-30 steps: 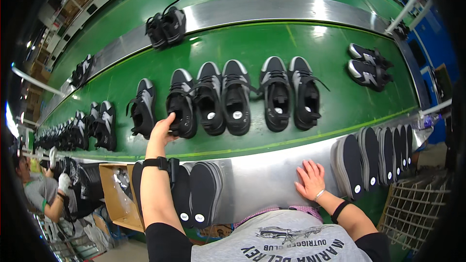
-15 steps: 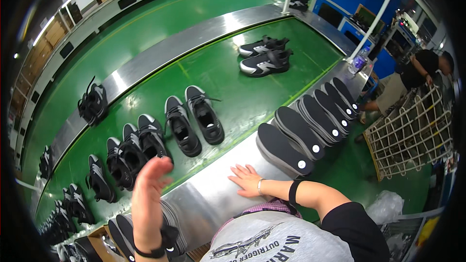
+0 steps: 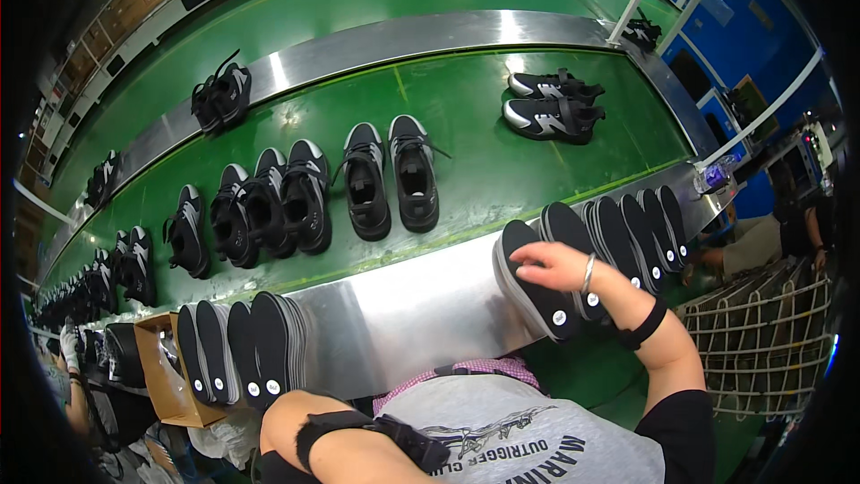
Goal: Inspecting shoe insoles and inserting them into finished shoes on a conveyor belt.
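My right hand (image 3: pixel 554 266), wearing a silver bangle, hovers at or just over the nearest stack of black insoles (image 3: pixel 530 300) on the right part of the metal ledge. Its fingers point left, loosely stretched and apart, holding nothing; whether they touch the insoles I cannot tell. More insole stacks (image 3: pixel 618 237) with round white stickers at the heels run to the right. My left forearm (image 3: pixel 358 444), with a black band, bends across my front at the lower edge, its hand out of the picture. Left of centre on the ledge stand other insole stacks (image 3: pixel 269 341).
Black-and-grey sneakers (image 3: pixel 414 175) line the green conveyor belt (image 3: pixel 466 157), with a pair (image 3: pixel 554 116) farther right. A cardboard box (image 3: pixel 175 385) is at the left. A plastic bottle (image 3: pixel 714 177) stands at the ledge's right end. A co-worker (image 3: pixel 761 246) is near a rope net (image 3: pixel 761 341).
My right hand has lifted off the bare metal and moved right to the insoles. My left hand has dropped from above the ledge out of view. The view has shifted.
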A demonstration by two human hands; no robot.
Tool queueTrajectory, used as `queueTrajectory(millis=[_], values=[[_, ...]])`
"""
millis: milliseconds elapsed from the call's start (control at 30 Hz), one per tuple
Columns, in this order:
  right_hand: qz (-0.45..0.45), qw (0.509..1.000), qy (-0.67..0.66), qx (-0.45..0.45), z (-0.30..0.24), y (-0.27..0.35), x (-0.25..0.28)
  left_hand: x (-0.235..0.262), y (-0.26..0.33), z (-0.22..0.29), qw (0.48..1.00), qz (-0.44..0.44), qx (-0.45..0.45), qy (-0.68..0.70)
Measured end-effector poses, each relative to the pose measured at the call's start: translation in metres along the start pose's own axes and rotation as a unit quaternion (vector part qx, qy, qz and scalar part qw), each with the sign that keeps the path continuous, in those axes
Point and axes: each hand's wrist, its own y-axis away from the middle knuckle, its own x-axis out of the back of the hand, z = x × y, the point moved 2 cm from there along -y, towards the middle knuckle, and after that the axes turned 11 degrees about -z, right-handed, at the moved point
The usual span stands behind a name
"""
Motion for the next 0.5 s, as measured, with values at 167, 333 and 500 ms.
queueTrajectory(millis=[167, 333, 500], values=[[0.131, 0.988, -0.044, -0.072, 0.08, 0.016, 0.077, 0.021, -0.003, 0.001, 0.984, 0.023, 0.032, -0.175], [0.283, 0.943, 0.055, -0.165, 0.15, 0.007, 0.154, 0.046, 0.046, -0.029, 0.888, 0.34, 0.051, -0.305], [0.381, 0.86, 0.207, -0.27, 0.197, -0.017, 0.201, 0.065, 0.241, -0.076, 0.457, 0.622, 0.555, -0.31]])
